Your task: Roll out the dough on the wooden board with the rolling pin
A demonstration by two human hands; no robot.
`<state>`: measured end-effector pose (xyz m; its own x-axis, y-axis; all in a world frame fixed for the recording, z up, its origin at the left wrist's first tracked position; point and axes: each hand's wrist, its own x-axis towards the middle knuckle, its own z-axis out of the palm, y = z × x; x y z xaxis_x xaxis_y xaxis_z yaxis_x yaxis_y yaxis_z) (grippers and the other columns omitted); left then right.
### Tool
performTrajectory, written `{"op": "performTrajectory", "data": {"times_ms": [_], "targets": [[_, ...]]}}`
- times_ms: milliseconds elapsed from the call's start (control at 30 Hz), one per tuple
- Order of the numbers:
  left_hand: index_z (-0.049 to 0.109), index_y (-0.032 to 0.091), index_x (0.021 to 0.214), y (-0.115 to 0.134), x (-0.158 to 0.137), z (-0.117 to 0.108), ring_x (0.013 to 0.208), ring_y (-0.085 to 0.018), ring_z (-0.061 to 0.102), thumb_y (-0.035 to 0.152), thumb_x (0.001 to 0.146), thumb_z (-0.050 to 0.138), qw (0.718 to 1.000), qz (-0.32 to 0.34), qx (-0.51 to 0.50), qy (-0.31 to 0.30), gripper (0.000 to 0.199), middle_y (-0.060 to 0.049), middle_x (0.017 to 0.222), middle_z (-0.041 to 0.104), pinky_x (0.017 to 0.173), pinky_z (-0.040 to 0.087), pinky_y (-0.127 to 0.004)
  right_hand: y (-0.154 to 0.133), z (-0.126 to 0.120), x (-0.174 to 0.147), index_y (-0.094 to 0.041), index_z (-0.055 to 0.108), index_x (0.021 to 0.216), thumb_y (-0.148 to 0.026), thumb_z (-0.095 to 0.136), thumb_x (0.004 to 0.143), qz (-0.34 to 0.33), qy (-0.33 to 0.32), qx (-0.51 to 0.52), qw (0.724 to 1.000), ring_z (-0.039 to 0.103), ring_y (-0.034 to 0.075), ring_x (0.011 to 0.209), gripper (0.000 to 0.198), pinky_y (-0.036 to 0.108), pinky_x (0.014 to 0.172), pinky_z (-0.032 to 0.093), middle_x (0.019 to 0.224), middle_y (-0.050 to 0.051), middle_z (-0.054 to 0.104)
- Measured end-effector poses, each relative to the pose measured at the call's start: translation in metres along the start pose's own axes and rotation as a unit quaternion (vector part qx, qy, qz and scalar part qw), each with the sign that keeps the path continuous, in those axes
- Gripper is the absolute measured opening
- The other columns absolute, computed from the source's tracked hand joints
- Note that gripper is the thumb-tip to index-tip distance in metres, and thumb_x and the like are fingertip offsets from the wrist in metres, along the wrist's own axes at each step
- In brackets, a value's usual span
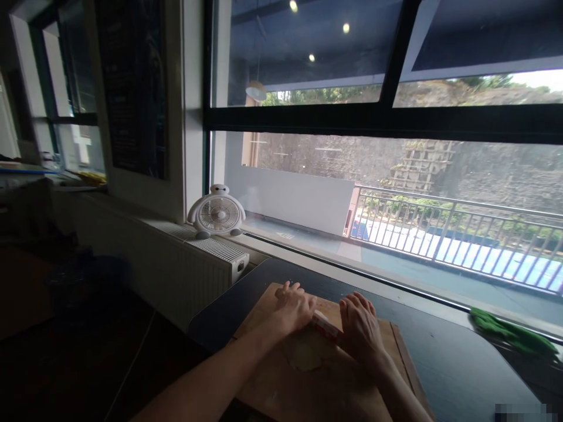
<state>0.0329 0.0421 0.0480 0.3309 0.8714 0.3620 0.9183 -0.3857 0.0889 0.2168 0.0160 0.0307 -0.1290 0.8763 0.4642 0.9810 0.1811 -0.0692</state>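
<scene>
A wooden board (281, 394) lies on the dark table, with a thin, pale sheet of dough (305, 356) flat on it. Across the board, just beyond the dough, runs a rolling pin (325, 326) with a red and white printed label or wrap at its middle. My left hand (295, 307) is closed over the pin's left part, knuckles up. Over its right part my right hand (360, 322) is closed in the same way. The ends of the pin are hidden under my hands.
The dark table (457, 357) stands against a wide window. A green cloth (512, 335) lies by the sill on the right. Beyond the table's left corner, a white fan (219, 212) sits on a radiator (206, 264). A large blue water bottle (83, 281) is in shadow at left.
</scene>
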Motion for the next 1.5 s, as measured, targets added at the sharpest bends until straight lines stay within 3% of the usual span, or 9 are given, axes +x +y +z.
{"op": "performTrajectory", "data": {"times_ms": [133,233,433,567,667,867,1067,1300,1500], "targets": [[0.063,0.018,0.086,-0.015,-0.063,-0.009,0.091,-0.023,0.057,0.038,0.095,0.026,0.998,0.030,0.000,0.051,0.042,-0.009,0.091,0.065,0.092,0.035,-0.042,-0.005,-0.001,-0.038,-0.021,0.057,0.112,-0.034,0.016,0.096,-0.014,-0.017,-0.002,1.000,0.031,0.021,0.129,0.046,0.037,0.107,0.014,0.121,0.005,0.056],[0.062,0.019,0.096,-0.021,-0.075,-0.013,0.103,-0.023,0.053,0.037,0.095,0.026,0.997,0.038,0.012,0.062,0.040,-0.008,0.104,0.063,0.098,0.032,-0.041,-0.006,0.001,-0.043,-0.016,0.047,0.127,-0.038,0.017,0.096,0.002,-0.039,-0.008,0.999,0.030,0.024,0.130,0.049,0.041,0.107,0.014,0.131,0.008,0.050],[0.065,0.016,0.096,-0.036,-0.004,0.001,0.102,-0.027,0.057,0.042,0.094,0.019,0.997,-0.047,0.045,-0.048,0.053,-0.013,0.101,0.066,0.091,0.039,-0.045,-0.008,0.003,0.014,-0.021,0.060,0.109,-0.041,0.013,0.095,0.026,-0.082,-0.022,0.996,0.031,0.029,0.129,0.053,0.049,0.101,0.020,0.118,0.011,0.058],[0.066,0.018,0.093,-0.051,0.034,0.008,0.100,-0.031,0.058,0.042,0.091,0.028,0.994,-0.043,0.054,-0.084,0.045,-0.015,0.102,0.066,0.081,0.044,-0.049,-0.005,0.010,0.046,-0.022,0.055,0.117,-0.044,0.030,0.093,0.027,-0.131,-0.023,0.991,0.040,0.027,0.122,0.041,0.048,0.094,0.031,0.115,0.009,0.059],[0.065,0.022,0.094,-0.052,0.035,0.006,0.105,-0.032,0.055,0.037,0.089,0.035,0.994,-0.010,0.055,-0.098,0.034,-0.012,0.106,0.065,0.083,0.041,-0.054,-0.002,0.012,0.047,-0.024,0.052,0.121,-0.046,0.045,0.087,0.011,-0.155,-0.020,0.988,0.046,0.027,0.117,0.041,0.046,0.088,0.038,0.111,0.008,0.060],[0.059,0.023,0.111,-0.037,-0.028,-0.007,0.120,-0.025,0.043,0.038,0.095,0.022,0.998,0.056,0.028,-0.030,0.042,-0.008,0.119,0.059,0.102,0.025,-0.050,-0.009,-0.001,-0.005,-0.027,0.054,0.120,-0.046,0.018,0.094,0.010,-0.127,-0.009,0.992,0.034,0.029,0.128,0.048,0.047,0.098,0.030,0.122,0.006,0.056],[0.052,0.019,0.122,-0.025,-0.079,-0.015,0.118,-0.025,0.044,0.040,0.094,0.028,0.993,0.099,-0.004,0.062,0.042,-0.010,0.125,0.055,0.103,0.027,-0.044,-0.011,-0.005,-0.052,-0.019,0.035,0.138,-0.052,0.015,0.092,0.003,-0.094,-0.004,0.996,0.026,0.023,0.133,0.059,0.041,0.108,0.018,0.142,0.005,0.038],[0.065,0.019,0.092,-0.032,-0.009,-0.004,0.106,-0.025,0.053,0.042,0.094,0.022,1.000,-0.012,0.022,0.001,0.049,-0.010,0.100,0.066,0.094,0.036,-0.043,-0.003,0.007,0.009,-0.029,0.048,0.126,-0.044,0.035,0.090,-0.017,-0.121,-0.021,0.992,0.034,0.029,0.127,0.041,0.049,0.096,0.028,0.130,0.009,0.050],[0.067,0.017,0.088,-0.041,0.045,0.010,0.101,-0.029,0.058,0.046,0.092,0.024,0.997,-0.071,0.029,-0.023,0.052,-0.015,0.100,0.067,0.084,0.042,-0.047,0.005,0.016,0.043,-0.030,0.043,0.130,-0.040,0.044,0.086,-0.026,-0.150,-0.023,0.988,0.046,0.029,0.114,0.045,0.048,0.085,0.037,0.119,0.011,0.056]]}}
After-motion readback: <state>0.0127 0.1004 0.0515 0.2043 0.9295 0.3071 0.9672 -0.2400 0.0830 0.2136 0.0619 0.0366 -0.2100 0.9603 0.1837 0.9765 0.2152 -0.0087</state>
